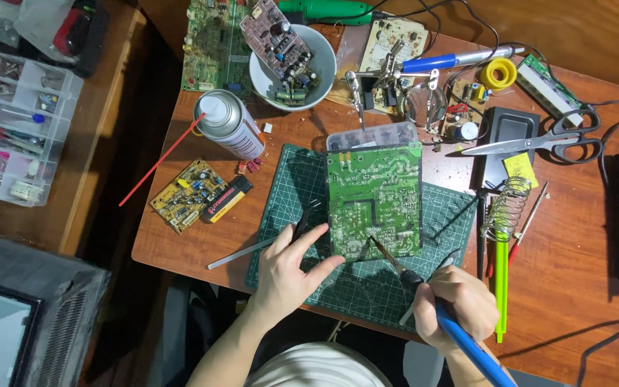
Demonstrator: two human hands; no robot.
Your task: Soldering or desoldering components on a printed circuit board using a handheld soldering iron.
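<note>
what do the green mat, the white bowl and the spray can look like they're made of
Green mat: looks like matte rubbery plastic, a cutting mat with a printed grid.
White bowl: probably glazed ceramic or glossy plastic; smooth white rim, the look leaves it open.
Spray can: likely metal, with a shiny silvery body and top, plus a thin red plastic straw.

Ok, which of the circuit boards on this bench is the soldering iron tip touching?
The large green circuit board lying solder-side up on the green cutting mat. The right hand holds the blue-handled soldering iron to its lower edge; the left hand steadies it.
</note>
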